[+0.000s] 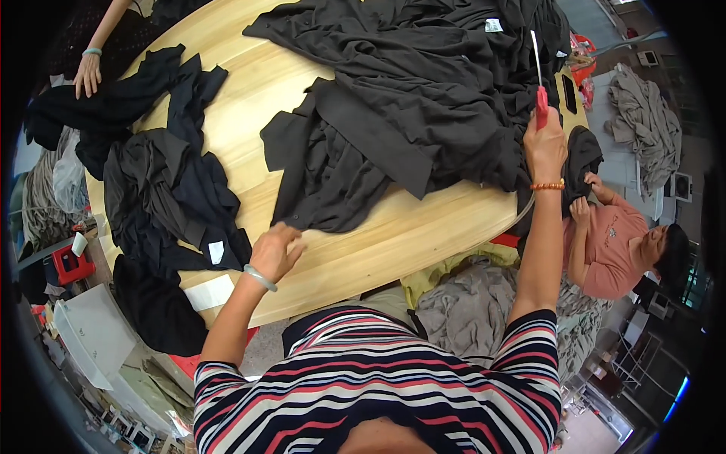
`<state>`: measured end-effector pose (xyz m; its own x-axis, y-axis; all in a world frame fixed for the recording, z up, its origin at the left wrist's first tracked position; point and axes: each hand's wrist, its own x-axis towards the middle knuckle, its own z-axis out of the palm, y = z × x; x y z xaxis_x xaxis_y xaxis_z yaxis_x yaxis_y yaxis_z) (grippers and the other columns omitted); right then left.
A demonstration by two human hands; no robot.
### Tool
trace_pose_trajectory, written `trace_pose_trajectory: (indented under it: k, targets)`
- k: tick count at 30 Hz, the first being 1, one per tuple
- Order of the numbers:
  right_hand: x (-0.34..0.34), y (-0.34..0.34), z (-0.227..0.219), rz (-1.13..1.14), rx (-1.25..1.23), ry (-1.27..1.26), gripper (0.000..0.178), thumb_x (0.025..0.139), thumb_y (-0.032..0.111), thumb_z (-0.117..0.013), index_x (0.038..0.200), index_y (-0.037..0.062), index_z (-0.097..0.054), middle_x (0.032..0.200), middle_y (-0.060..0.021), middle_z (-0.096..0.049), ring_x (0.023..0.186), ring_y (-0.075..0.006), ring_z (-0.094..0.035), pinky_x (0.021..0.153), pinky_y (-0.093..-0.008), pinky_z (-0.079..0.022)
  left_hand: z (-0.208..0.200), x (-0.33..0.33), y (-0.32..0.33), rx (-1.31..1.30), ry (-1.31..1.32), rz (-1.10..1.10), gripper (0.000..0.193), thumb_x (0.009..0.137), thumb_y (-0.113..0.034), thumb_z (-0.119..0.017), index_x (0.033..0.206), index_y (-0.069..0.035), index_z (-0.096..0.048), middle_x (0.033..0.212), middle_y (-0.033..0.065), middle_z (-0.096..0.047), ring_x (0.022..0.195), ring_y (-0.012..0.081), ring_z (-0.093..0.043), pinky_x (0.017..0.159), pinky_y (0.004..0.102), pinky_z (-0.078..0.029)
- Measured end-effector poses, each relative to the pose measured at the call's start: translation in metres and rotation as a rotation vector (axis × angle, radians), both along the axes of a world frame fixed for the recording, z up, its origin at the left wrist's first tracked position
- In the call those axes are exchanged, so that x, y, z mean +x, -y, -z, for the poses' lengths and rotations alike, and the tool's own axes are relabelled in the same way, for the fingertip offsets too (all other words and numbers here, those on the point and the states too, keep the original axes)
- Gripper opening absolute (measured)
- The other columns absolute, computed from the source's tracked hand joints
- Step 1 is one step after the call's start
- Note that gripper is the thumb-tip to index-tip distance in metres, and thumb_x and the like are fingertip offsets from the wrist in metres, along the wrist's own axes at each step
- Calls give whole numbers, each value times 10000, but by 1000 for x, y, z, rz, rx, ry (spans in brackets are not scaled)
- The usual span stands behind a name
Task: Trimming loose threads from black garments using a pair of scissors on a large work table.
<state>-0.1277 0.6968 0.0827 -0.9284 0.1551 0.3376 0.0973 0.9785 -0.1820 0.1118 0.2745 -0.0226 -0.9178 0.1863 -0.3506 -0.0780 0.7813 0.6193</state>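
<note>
My right hand (546, 144) is wrapped round a red-handled tool (541, 106) with a long, thin metal end (536, 57) pointing away from me. I cannot tell its exact kind. It is raised at the right side of a heap of dark grey garments (439, 91). A thin, pale tube (514, 221) curves from near my right wrist along the table edge. My left hand (276, 253), fingers apart and holding nothing, hovers beside the near left corner of a dark garment (325, 204). Whether its fingertips touch the cloth is unclear.
More dark garments (162, 181) lie on the left of the wooden table (249, 83), under another person's hand (88, 74). A black phone (569, 93) rests at the right edge. Someone in pink (609, 246) handles dark cloth there. Grey cloth (473, 303) is heaped below the near edge.
</note>
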Motion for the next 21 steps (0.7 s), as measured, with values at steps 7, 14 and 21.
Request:
trace_pose_trajectory:
  k: [7,14,21]
  targets:
    - [80,81,31,-405,-572,470,157,869,168,-626,943,50,-554,816,-209,-610,796,-419,-608,650,-423,-482,53,-59,-42,223,-486,-222,313,766,-102,-712,1049,-28,-599,1008,144,-596,941,339,-582,817,365,-474]
    - [111,133,111,-475,-368,561,266,786,71,-671,1010,53,-527,1214,-235,-526,966,-428,-587,799,-476,-494,74,-38,-63,69,-253,-105,327,789,-21,-615,1106,-90,-568,949,147,-535,855,368,-588,721,441,-486]
    - [73,110,129,-323,-165,685,160,816,77,-600,957,40,-536,1032,-197,-588,886,-409,-607,740,-484,-496,49,-8,-52,-77,-207,-63,398,768,25,-572,1150,-89,-558,962,151,-530,774,391,-591,644,451,-486]
